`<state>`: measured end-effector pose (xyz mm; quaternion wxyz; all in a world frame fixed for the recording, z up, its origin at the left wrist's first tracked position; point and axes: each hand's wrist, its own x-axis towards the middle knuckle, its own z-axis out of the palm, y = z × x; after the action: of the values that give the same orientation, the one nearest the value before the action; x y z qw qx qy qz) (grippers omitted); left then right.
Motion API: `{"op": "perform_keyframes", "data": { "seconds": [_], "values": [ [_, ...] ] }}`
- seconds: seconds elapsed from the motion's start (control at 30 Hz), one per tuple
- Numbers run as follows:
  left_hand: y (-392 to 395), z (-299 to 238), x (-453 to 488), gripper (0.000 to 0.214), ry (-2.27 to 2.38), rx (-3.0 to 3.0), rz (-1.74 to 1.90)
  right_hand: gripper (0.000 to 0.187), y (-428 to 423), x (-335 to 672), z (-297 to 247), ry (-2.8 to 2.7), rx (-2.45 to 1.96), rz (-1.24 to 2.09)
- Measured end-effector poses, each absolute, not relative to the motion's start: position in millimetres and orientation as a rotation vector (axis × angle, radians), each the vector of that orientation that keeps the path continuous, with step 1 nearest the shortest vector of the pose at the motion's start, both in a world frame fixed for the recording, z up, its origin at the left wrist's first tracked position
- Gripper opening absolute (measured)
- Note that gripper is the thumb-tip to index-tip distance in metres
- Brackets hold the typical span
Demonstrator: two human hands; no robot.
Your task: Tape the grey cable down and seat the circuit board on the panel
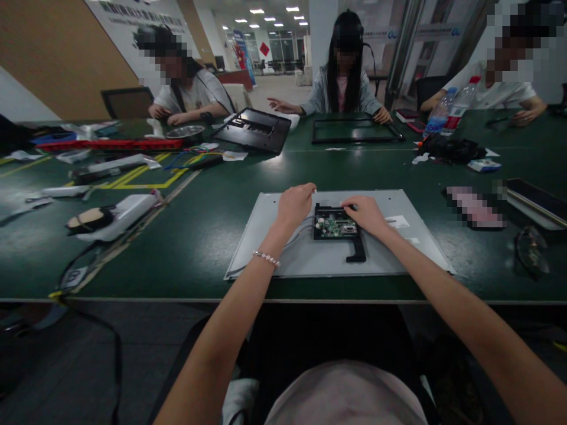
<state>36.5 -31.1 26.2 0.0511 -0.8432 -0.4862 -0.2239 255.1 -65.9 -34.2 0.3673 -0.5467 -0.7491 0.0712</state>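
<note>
A flat grey metal panel lies on the green table in front of me. On its middle sits a black bracket with a green circuit board. My left hand rests on the panel just left of the board, fingers curled, its fingertips near the panel's far edge. My right hand lies at the board's right side, fingers curled against the black bracket's top corner. Thin grey wires run from the board under my left wrist. What either hand pinches, if anything, is hidden.
A white and black power tool with a cable lies at left. A black back cover and black frame lie near people across the table. Bottles, glasses and a flat device sit at right.
</note>
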Motion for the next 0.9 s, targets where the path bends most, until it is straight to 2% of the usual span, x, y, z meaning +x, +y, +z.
{"op": "perform_keyframes", "data": {
  "seconds": [0.37,0.9],
  "values": [
    [-32.0,26.3,34.9,0.029,-1.478,-2.564,-0.694,0.018,-67.8,253.4,-31.2,-1.882,-1.412,0.197],
    [-36.4,29.7,34.8,0.031,-1.508,-2.561,-0.643,0.023,-71.0,250.8,-26.0,-1.771,-1.485,0.257]
  ]
}}
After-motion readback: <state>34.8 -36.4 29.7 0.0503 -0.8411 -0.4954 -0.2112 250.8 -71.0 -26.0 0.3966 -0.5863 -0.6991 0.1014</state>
